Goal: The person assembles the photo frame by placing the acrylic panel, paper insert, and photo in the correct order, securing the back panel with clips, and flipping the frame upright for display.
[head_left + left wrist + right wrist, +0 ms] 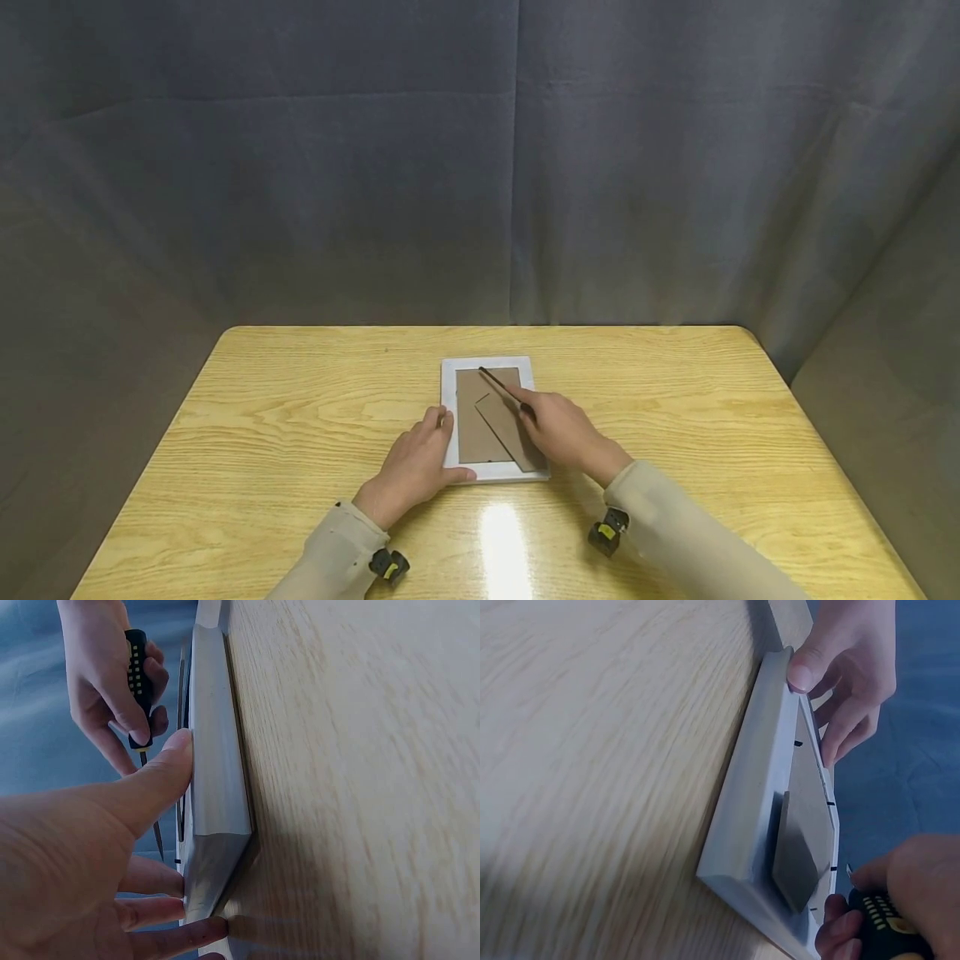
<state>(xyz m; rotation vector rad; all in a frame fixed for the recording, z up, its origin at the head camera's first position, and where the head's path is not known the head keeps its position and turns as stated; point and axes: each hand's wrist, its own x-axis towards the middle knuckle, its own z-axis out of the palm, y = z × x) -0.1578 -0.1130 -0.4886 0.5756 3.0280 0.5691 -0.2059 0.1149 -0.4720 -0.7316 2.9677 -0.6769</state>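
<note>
A white picture frame lies back side up on the table, showing its brown backing board and a brown easel leg. At the near left corner my left hand grips the frame, thumb on the near edge and fingers along the left side. My right hand holds a screwdriver with a black and yellow handle, above the frame's right side. Its thin shaft slants up and left, with the tip at the backing's far edge. Small black tabs line the backing's border in the right wrist view.
The wooden table extends on both sides of the frame. Dark grey curtains hang behind and beside it. Black wrist cameras sit on both sleeves, close over the tabletop.
</note>
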